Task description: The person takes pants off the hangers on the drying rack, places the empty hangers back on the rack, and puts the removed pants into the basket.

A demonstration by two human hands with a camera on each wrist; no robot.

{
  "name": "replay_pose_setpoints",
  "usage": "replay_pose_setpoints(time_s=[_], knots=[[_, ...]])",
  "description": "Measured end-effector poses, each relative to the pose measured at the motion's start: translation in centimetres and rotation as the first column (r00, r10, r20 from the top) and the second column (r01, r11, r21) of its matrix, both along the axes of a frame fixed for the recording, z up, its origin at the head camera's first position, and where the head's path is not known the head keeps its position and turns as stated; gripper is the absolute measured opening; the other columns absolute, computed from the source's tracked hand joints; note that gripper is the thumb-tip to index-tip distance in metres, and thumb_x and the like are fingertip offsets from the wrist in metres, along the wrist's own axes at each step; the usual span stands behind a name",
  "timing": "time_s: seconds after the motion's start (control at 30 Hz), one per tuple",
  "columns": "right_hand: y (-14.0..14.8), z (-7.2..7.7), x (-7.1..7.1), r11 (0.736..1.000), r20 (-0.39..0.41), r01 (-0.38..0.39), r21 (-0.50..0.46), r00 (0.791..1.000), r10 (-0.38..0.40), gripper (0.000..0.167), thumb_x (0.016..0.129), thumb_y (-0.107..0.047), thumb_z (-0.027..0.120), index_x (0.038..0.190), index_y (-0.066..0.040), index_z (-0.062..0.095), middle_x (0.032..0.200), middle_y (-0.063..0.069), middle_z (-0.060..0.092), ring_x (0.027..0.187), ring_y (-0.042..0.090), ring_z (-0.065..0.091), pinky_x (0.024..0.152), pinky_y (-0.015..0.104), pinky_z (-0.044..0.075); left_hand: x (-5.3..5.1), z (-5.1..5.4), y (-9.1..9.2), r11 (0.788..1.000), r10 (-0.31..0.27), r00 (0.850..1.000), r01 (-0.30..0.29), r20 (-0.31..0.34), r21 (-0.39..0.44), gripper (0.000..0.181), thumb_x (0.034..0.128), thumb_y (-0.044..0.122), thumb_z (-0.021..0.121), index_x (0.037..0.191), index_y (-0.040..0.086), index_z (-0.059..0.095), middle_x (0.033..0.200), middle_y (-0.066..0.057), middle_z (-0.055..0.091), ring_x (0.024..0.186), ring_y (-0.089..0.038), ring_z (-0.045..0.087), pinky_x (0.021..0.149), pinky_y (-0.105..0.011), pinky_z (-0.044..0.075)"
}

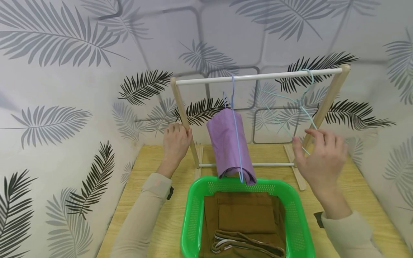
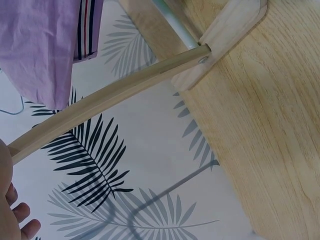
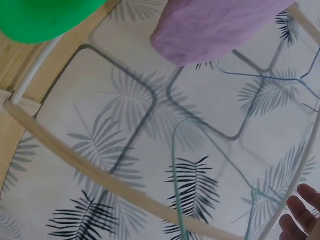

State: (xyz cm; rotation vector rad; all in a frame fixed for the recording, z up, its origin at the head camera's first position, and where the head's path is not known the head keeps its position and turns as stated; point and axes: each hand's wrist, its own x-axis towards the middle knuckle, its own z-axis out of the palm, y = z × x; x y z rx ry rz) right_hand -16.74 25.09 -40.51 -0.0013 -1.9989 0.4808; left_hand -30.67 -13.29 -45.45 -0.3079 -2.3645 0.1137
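A small wooden clothes rack (image 1: 258,77) with a white top rail stands on the table. My left hand (image 1: 175,141) grips its left post (image 2: 100,102). My right hand (image 1: 322,161) is beside the right post, next to a mint-green wire hanger (image 1: 300,102) hooked on the rail, which carries no garment. In the right wrist view, its fingers (image 3: 302,210) are loosely bent near the hanger's hook and pinch nothing. Left of it, a blue wire hanger (image 1: 237,132) hangs from the rail with a folded purple garment (image 1: 227,143) draped over it.
A green plastic basket (image 1: 190,211) stands in front of the rack, holding folded brown clothes (image 1: 245,211) with a striped band on top. The wooden table (image 1: 129,211) reaches the wall (image 1: 80,154), which carries a leaf print.
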Motion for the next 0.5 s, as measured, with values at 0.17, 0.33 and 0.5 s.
replay_pose_setpoints(time_s=[0.17,0.33,0.5], knots=[[-2.1,0.7,0.4,0.982,0.024,-0.186,-0.023,0.982,0.187,0.055,0.097,-0.048,0.062,0.108,0.005,0.072,0.103,0.028,0.069,0.094,0.051,0.057,0.084,0.061,0.042,-0.1,-0.1,0.0,1.0,0.003,1.0,-0.002,-0.009,0.004,0.037,0.1069,0.034,0.059,0.09,0.001,0.064,0.099,-0.017,0.074,0.097,-0.036,0.067,0.077,-0.045,0.054],[-4.0,1.0,0.3,0.956,0.108,-0.295,-0.007,0.95,0.294,0.044,0.097,-0.038,0.068,0.108,0.005,0.072,0.101,0.024,0.07,0.092,0.045,0.063,0.08,0.055,0.047,-0.2,-0.2,0.0,1.0,0.006,1.0,-0.006,-0.009,0.012,0.037,0.1067,0.034,0.059,0.09,0.002,0.064,0.099,-0.017,0.074,0.098,-0.037,0.068,0.078,-0.046,0.053],[-6.1,0.9,0.0,0.929,0.219,-0.37,0.007,0.907,0.359,0.037,0.094,-0.031,0.073,0.112,0.002,0.071,0.103,0.019,0.072,0.095,0.04,0.067,0.079,0.052,0.053,-0.2,-0.3,0.0,1.0,0.001,1.0,-0.001,-0.022,0.004,0.037,0.1067,0.034,0.059,0.09,0.001,0.064,0.099,-0.018,0.075,0.098,-0.037,0.068,0.077,-0.046,0.054]])
